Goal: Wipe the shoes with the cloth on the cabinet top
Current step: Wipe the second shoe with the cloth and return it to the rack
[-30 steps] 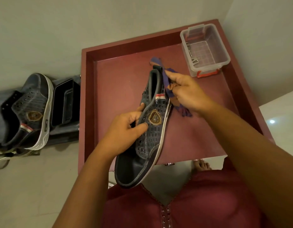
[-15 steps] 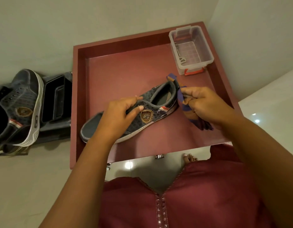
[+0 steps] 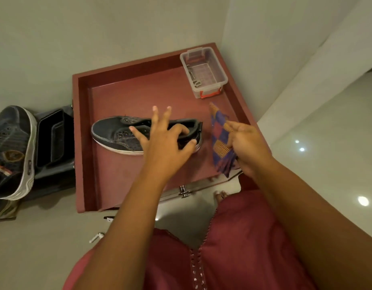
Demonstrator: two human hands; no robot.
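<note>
Denim shoe: now set down on cabinet top, under left hand
Left hand: fingers spread, releasing
Right hand: gripping cloth
Next: likely second shoe

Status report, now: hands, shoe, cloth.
Left hand open over shoe, which lies on cabinet top. Right hand grips checked cloth, clear of shoe. Nothing in the way.

Dark shoe: matt woven cloth with a smooth pale rubber sole. Checked cloth: soft weave. Cabinet top: matt maroon surface. Far-right box: clear glossy plastic. Floor: glossy.
</note>
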